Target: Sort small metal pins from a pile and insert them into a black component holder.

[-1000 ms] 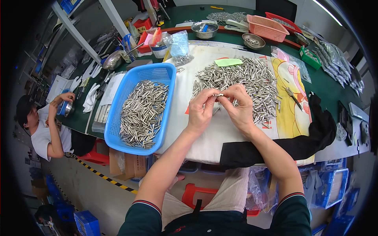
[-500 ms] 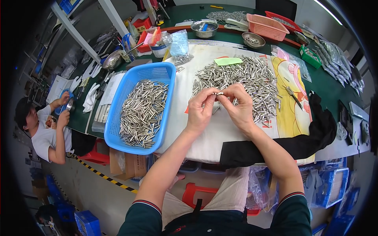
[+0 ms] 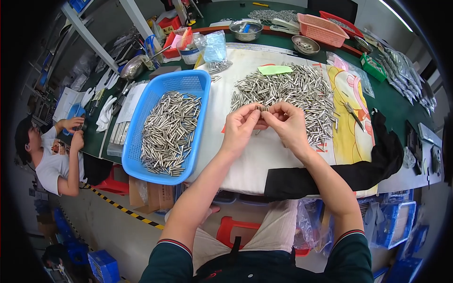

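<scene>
My left hand [image 3: 241, 125] and my right hand [image 3: 287, 123] meet over the near edge of a wide heap of metal pins [image 3: 288, 87]. Between their pinched fingertips sits a small row of metal pins [image 3: 262, 108], partly hidden by the thumbs and fingers; both hands grip it. To the left stands a blue plastic basket [image 3: 205, 108] holding many more of the same silvery pins [image 3: 172, 132]. A light green slip [image 3: 275, 70] lies on the far side of the heap.
Pliers [image 3: 353, 114] lie right of the heap, and a black cloth [image 3: 330, 179] stretches along the near edge. Metal bowls [image 3: 246, 30] and a pink basket [image 3: 322, 30] stand at the back. A co-worker [image 3: 56, 153] sits at far left.
The pins between my fingertips have been turned, and the row shows more now. My hands stay in nearly the same place. The co-worker's hands have shifted slightly.
</scene>
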### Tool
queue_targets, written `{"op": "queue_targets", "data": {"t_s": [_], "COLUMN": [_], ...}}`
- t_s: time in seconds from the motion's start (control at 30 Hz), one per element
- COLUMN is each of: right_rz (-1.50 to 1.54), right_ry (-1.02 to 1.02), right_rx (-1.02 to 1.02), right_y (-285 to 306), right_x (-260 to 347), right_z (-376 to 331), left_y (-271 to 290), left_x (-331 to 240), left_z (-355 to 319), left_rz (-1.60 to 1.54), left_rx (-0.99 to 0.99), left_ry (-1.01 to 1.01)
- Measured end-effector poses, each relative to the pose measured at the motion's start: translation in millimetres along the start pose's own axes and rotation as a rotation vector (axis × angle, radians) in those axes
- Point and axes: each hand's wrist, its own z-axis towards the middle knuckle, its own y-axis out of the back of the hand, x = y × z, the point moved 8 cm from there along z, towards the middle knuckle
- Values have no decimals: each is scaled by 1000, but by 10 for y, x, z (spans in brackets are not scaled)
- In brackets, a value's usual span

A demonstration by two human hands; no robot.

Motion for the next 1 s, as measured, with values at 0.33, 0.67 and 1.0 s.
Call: {"op": "queue_targets", "data": {"t_s": [0.33, 0.67, 1.0], "right_rz": [-100, -36, -33], "right_ry": [-176, -197, -148], "right_rx": [170, 186, 140], "right_y": [5, -36, -22], "right_x": [-87, -130, -112], "right_z": [53, 41, 59], "left_y": [31, 31, 0], "left_x": [181, 165, 160], "left_z": [-33, -40, -37], "left_rz": [-121, -141, -206], "left_rx": [5, 20, 56], "left_ry": [314, 296, 306]}}
